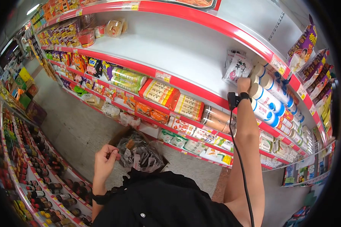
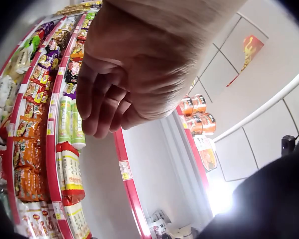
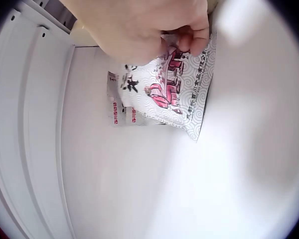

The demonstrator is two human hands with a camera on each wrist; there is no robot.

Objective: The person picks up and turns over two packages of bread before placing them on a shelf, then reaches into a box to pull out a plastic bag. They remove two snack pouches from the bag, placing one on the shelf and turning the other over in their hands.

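Observation:
On the white shelf (image 1: 178, 56), my right hand (image 1: 243, 85) grips the upper part of a white food packet (image 1: 237, 70) printed with pink figures and dark lettering. The right wrist view shows its curled fingers on the packet (image 3: 164, 94), with a second packet (image 3: 120, 112) partly hidden behind it. White-and-blue cylindrical packs (image 1: 267, 94) lie stacked right beside this hand. My left hand (image 1: 105, 160) hangs low with loosely curled fingers and holds nothing. Near it, on the floor, stands a cardboard box (image 1: 165, 160) with a clear plastic bag of dark-and-white packets (image 1: 138, 155) inside.
Red price rails (image 1: 163, 75) edge the shelves. Noodle packs (image 1: 159, 92) and snack bags fill the lower tiers. At the far left of the shelf are a red bowl tub (image 1: 86, 38) and a bread-like pack (image 1: 115, 27). Racks of bottles (image 1: 38, 195) stand behind on the left. A black cable (image 1: 240, 162) runs along my right arm.

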